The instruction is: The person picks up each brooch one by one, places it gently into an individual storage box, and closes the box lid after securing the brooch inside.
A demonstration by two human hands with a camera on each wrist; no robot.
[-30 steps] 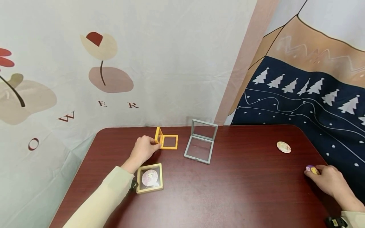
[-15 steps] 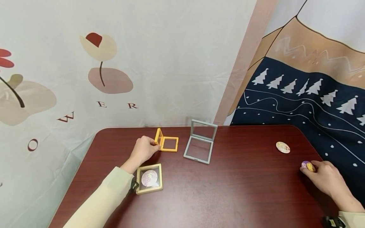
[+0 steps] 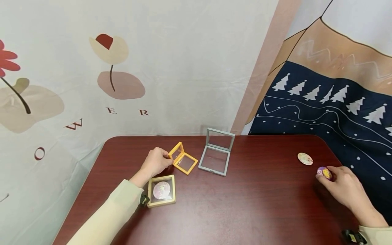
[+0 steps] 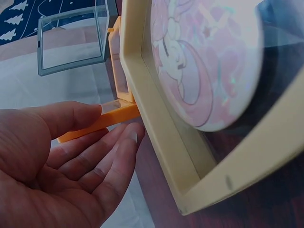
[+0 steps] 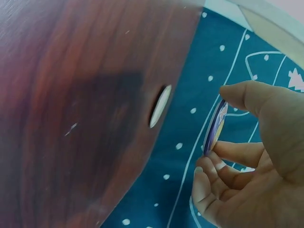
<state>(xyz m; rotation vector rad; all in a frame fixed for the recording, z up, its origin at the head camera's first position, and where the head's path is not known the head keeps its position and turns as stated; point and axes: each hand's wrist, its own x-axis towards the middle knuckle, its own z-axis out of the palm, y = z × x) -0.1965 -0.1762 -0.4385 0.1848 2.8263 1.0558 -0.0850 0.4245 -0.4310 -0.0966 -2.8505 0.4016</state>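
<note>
My left hand (image 3: 155, 162) pinches the raised lid of a small orange hinged frame (image 3: 186, 164); in the left wrist view the thumb lies on one side of the orange frame (image 4: 107, 118) and fingers on the other. Its lower half spreads toward the right. At the far right, my right hand (image 3: 347, 187) holds a purple and yellow round badge (image 3: 324, 173) by its edges, between thumb and fingers. The right wrist view shows this badge (image 5: 216, 126) nearly edge-on, lifted off the table.
A larger grey hinged frame (image 3: 213, 160) stands unfolded at the back middle. Near my left wrist lies a cream frame (image 3: 174, 190) with a pink round badge (image 3: 161, 190) inside. Another pale round badge (image 3: 305, 159) lies on the dark red table (image 3: 245, 204) at the right.
The orange frame has turned clockwise in my left hand, its lower half swinging nearer to me. My right hand has carried the purple badge a little leftward and away from me.
</note>
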